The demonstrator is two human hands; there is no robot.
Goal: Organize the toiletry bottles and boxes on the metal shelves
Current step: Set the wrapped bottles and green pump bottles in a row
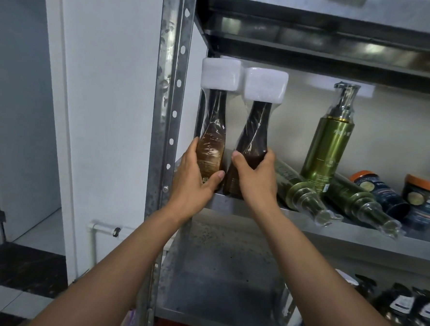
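Left hand [195,179], right hand [255,180] grip bottles [213,127] beside post [166,104].

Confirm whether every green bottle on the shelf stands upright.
No: the green pump bottle stands, but the left green bottle and right green bottle lie flat.

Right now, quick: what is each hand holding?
Left hand: grips the amber bottle.
Right hand: grips the dark brown bottle.

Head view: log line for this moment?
left hand grips amber wrapped bottle | right hand grips dark brown wrapped bottle | metal shelf, left end
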